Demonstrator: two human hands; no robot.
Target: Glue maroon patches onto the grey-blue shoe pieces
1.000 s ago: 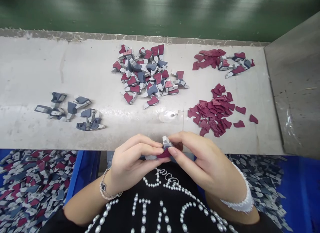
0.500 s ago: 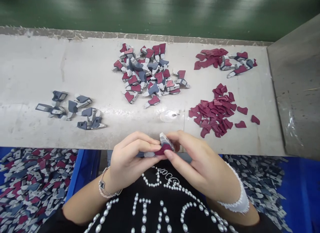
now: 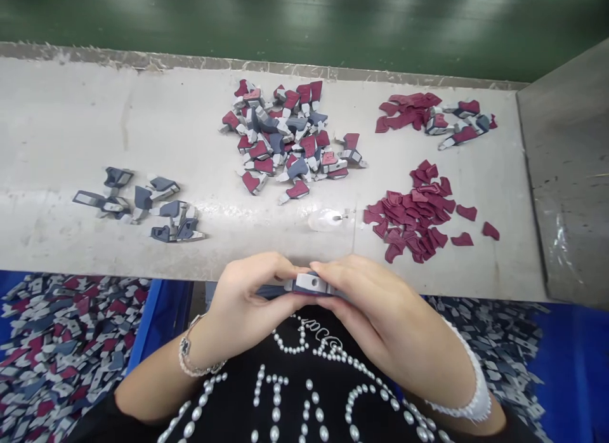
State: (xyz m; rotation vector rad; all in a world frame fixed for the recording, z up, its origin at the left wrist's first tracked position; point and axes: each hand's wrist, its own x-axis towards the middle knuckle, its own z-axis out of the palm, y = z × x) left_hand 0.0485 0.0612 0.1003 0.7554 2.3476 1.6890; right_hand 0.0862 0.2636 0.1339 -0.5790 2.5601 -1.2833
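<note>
Between my two hands, just over the table's near edge, is a small grey-and-white plastic part (image 3: pixel 311 282) with a round hole in its light face. My left hand (image 3: pixel 257 300) pinches its left end between thumb and fingers. The fingers and thumb of my right hand (image 3: pixel 371 303) close on its right end. Only a thin dark red edge shows along its underside. To the right on the table lies a heap of loose dark red pieces (image 3: pixel 413 214). A pile of grey-and-white parts with red faces (image 3: pixel 280 138) sits at the middle.
A few grey parts (image 3: pixel 162 208) lie on the table (image 3: pixel 57 145) at left. More dark red pieces (image 3: pixel 409 110) and joined parts (image 3: pixel 464 125) are at back right. Blue bins full of parts (image 3: pixel 61 348) (image 3: pixel 504 348) stand below both sides. A metal panel (image 3: pixel 571 176) bounds the right.
The part has been turned in my hands: its red face has swung out of sight and the holed light face now shows. Both hands have closed in around it.
</note>
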